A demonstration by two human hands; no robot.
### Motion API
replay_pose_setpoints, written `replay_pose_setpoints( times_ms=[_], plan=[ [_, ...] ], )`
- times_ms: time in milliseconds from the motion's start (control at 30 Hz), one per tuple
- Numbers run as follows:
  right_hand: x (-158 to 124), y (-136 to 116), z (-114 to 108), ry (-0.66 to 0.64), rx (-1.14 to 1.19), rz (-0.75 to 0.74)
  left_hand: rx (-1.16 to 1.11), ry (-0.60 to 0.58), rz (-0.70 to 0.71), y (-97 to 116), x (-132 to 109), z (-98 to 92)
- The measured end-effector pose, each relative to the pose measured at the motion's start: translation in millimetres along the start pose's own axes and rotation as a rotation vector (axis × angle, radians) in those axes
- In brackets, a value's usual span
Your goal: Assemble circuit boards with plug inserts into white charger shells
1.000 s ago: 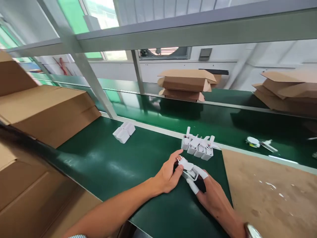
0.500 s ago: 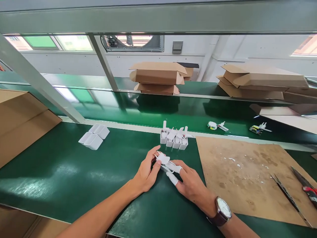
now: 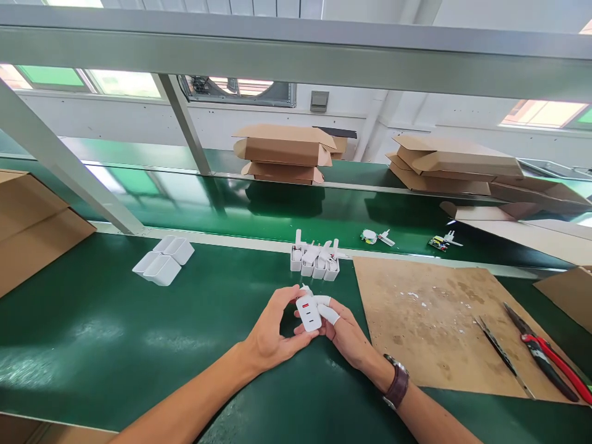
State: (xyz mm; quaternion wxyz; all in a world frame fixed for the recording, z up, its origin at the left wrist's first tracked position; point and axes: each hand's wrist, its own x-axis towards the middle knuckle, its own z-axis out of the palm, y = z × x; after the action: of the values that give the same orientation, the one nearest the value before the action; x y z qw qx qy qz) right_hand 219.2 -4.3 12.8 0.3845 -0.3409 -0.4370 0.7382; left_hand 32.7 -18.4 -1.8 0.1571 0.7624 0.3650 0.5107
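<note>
A white USB charger [image 3: 309, 313] is held above the green bench, its port face turned up to show one red slot and two dark ones. My left hand [image 3: 272, 330] grips it from the left, with the thumb along its lower edge. White finger cots cover two fingers of my right hand [image 3: 345, 327], which closes on its right side; some fingertips are hidden behind it. A white piece sticks out at its top. Just beyond my hands stands a row of several open white charger housings [image 3: 307, 270] with parts in them.
White housings [image 3: 160, 270] sit at the left, near a cardboard box [image 3: 41, 231]. At the right, a brown board [image 3: 416, 345] bears tweezers [image 3: 504, 357] and red-handled pliers [image 3: 546, 354]. Circuit assemblies [image 3: 377, 237] lie on the green strip behind. Flattened cartons [image 3: 284, 151] are stacked farther back.
The charger has been turned in my hands, so its port face now shows. My right wrist has rotated, and the watch face has turned away. The camera view has shifted slightly.
</note>
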Motion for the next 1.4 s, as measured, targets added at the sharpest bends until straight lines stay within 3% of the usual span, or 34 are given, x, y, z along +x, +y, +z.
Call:
replay_pose_setpoints(
  times_ms=[400,533,633,733,900,967,1167,1300,1400],
  plan=[
    [1.6,-1.3,1.0,-0.003,-0.102,-0.01,0.035,-0.045,-0.043,-4.9,-1.7,-2.6],
    [2.4,4.2,0.6,0.132,-0.29,-0.214,0.104,-0.046,-0.068,-12.2,-3.0,-2.3],
    [0.7,5.7,0.4,0.104,-0.395,-0.327,0.169,-0.051,-0.101,-18.0,-2.3,-2.8],
    [-3.1,7.4,-1.1,0.049,-0.566,-0.379,0.199,-0.044,-0.219,-25.1,2.0,-6.8],
    [-8.1,15.7,-4.2,0.094,-0.879,-0.452,0.136,0.217,-0.547,-51.9,23.1,-26.2],
    [-8.1,19.0,-4.6,0.08,-0.955,-0.491,0.061,0.249,-0.638,-67.8,34.3,-34.7],
    [-7.9,20.3,-4.6,0.031,-1.146,-0.692,-0.069,0.138,-0.661,-99.9,57.5,-35.1],
    [-8.1,20.1,-6.6,0.02,-1.201,-0.741,-0.094,0.055,-0.606,-94.3,55.0,-27.3],
    [-7.9,20.6,-8.2,0.015,-1.203,-0.774,-0.046,0.006,-0.574,-83.4,43.5,-41.0]
  ],
)
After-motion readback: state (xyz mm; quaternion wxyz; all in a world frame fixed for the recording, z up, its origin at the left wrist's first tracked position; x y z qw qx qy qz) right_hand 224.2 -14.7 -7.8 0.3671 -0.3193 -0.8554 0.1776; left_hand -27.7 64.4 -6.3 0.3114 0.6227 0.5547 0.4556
